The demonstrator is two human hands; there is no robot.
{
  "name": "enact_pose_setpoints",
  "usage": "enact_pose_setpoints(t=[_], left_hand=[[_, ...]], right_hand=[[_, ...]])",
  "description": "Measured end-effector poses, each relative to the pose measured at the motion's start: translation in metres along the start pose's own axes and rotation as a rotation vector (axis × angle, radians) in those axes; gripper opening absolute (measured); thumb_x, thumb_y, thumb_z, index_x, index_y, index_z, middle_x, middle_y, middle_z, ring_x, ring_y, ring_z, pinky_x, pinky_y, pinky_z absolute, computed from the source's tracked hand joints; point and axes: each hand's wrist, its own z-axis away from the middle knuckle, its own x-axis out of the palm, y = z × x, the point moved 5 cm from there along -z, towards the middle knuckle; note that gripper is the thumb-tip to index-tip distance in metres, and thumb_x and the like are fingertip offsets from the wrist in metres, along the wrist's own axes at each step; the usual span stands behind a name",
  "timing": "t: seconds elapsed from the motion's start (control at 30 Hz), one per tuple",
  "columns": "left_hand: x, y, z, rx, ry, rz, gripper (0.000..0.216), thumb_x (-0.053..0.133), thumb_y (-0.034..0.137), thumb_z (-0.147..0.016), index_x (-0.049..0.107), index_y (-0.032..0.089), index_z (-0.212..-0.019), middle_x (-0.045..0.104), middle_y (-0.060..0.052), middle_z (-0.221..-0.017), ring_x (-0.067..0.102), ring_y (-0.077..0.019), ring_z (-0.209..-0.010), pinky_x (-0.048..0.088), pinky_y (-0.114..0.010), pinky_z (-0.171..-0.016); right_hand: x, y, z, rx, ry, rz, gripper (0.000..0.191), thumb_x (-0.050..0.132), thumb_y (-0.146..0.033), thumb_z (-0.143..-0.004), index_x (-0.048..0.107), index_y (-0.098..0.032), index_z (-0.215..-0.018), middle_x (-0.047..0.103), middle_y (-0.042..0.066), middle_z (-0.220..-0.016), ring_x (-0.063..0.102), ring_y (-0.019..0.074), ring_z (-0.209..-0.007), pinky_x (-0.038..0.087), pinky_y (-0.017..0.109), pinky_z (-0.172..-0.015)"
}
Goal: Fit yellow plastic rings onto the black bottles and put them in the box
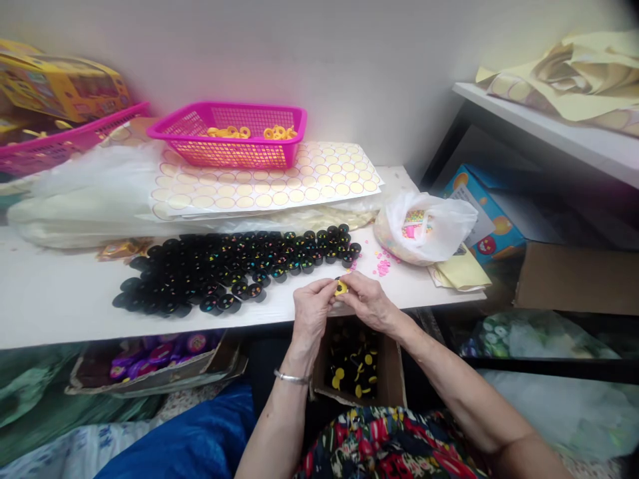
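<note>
Both my hands meet at the front edge of the white table. My left hand and my right hand pinch one small black cap with a yellow round sticker between their fingertips. Just behind them lies a dense cluster of small black caps holding coloured beads. Below my hands a cardboard box holds black caps with yellow stickers. A silver bangle circles my left wrist.
Sheets of round pale stickers lie behind the caps, under a pink basket with yellow rings. A white plastic bag of coloured beads sits at the right; loose pink beads lie beside it. Another box sits under the table.
</note>
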Motion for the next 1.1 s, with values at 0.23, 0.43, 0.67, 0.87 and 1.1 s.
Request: enact_pose_setpoints(t=[0.23,0.43,0.67,0.87,1.1], left_hand=[[0.004,0.001,-0.002,0.03,-0.04,-0.015,0.025,0.075,0.028,-0.054,0.071,0.009,-0.069,0.053,0.002,-0.046,0.04,-0.0032,-0.042,0.028,-0.016,-0.041],[-0.001,-0.003,-0.01,0.065,0.035,0.012,0.027,0.075,0.031,-0.055,0.07,0.009,-0.07,0.055,0.002,-0.05,0.041,-0.0033,-0.045,0.03,-0.017,-0.044],[-0.009,-0.012,-0.025,0.058,0.109,-0.152,0.026,0.07,0.034,-0.06,0.069,0.01,-0.069,0.051,0.003,-0.049,0.04,-0.0047,-0.044,0.027,-0.018,-0.042],[0.003,-0.017,-0.024,0.102,0.02,-0.193,0.028,0.068,0.037,-0.063,0.071,0.011,-0.072,0.06,-0.002,-0.063,0.047,-0.0067,-0.052,0.035,-0.019,-0.047],[0.003,-0.018,-0.026,0.096,0.085,-0.191,0.027,0.071,0.033,-0.058,0.071,0.012,-0.074,0.061,-0.001,-0.06,0.051,-0.0087,-0.054,0.039,-0.019,-0.05]], right_hand=[[-0.007,-0.003,-0.004,-0.056,-0.049,0.044,0.005,0.051,-0.018,-0.082,0.05,-0.018,-0.076,0.044,-0.001,-0.071,0.042,0.0124,-0.068,0.033,0.024,-0.063],[-0.007,0.006,-0.009,-0.039,-0.075,0.09,0.005,0.051,-0.022,-0.083,0.053,-0.018,-0.08,0.045,0.001,-0.079,0.044,0.0125,-0.072,0.035,0.024,-0.064],[-0.006,0.015,-0.015,0.1,-0.14,0.151,0.01,0.053,-0.024,-0.082,0.053,-0.017,-0.075,0.044,0.0,-0.08,0.043,0.0098,-0.066,0.035,0.023,-0.061],[-0.004,0.012,-0.018,0.137,-0.176,0.2,0.009,0.052,-0.024,-0.082,0.057,-0.016,-0.078,0.045,0.0,-0.08,0.044,0.0093,-0.066,0.034,0.023,-0.062],[0.003,0.033,-0.015,0.309,-0.017,-0.234,0.015,0.064,-0.026,-0.071,0.066,-0.017,-0.083,0.054,0.0,-0.076,0.05,0.0106,-0.069,0.039,0.023,-0.063]])
